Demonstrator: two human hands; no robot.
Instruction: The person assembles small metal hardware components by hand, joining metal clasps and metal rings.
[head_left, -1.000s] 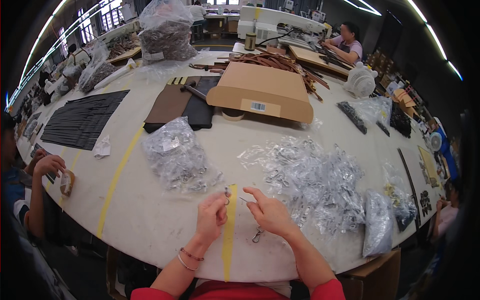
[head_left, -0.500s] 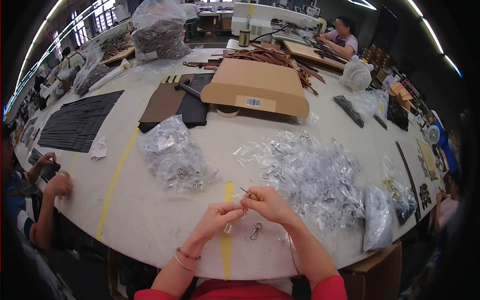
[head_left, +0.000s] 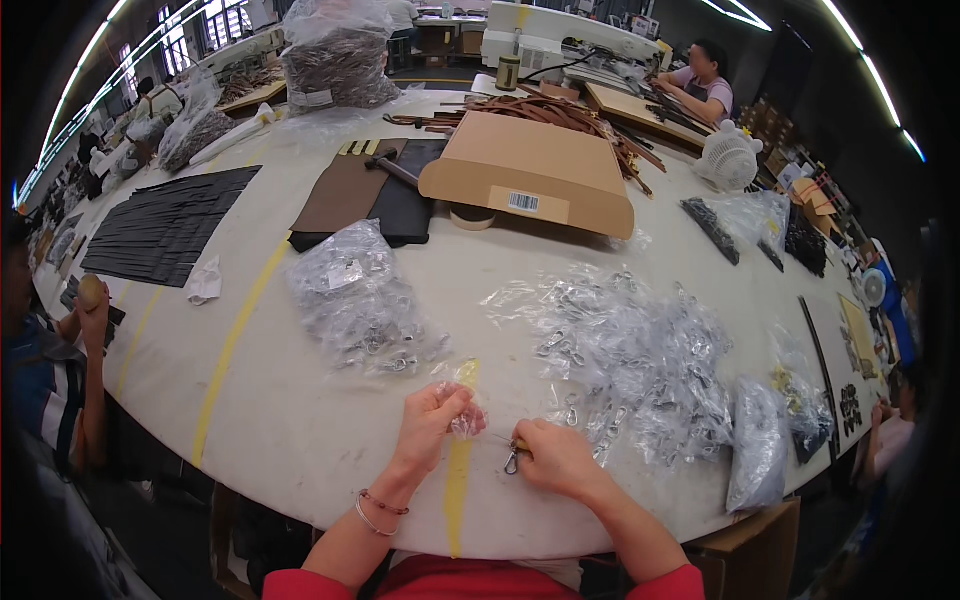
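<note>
My left hand (head_left: pixel 428 428) is closed around a crumpled clear plastic bag (head_left: pixel 468 412) above the yellow stripe. My right hand (head_left: pixel 556 458) grips a thin pointed tool like an awl (head_left: pixel 521 443); its yellowish handle is mostly covered by the fingers, and the spike points left. Just under those fingertips a metal snap hook (head_left: pixel 512 463) lies on the table; whether they touch it I cannot tell. Right of centre spreads a heap of clear bags with snap hooks (head_left: pixel 640 350). Another bundle of bagged hooks (head_left: pixel 355 300) lies to the left.
A cardboard box (head_left: pixel 530 165) rests beyond the bags, beside a hammer (head_left: pixel 395 170) on brown and black sheets. Black strips (head_left: pixel 165 225) cover the far left. At the right lie a stuffed plastic bag (head_left: pixel 757 445) and a white fan (head_left: pixel 727 158). Co-workers sit around the table.
My hands have moved apart. The right came down beside the snap hook with the awl; the left gathered the plastic bag. The co-worker at the left raised a hand with a round object.
</note>
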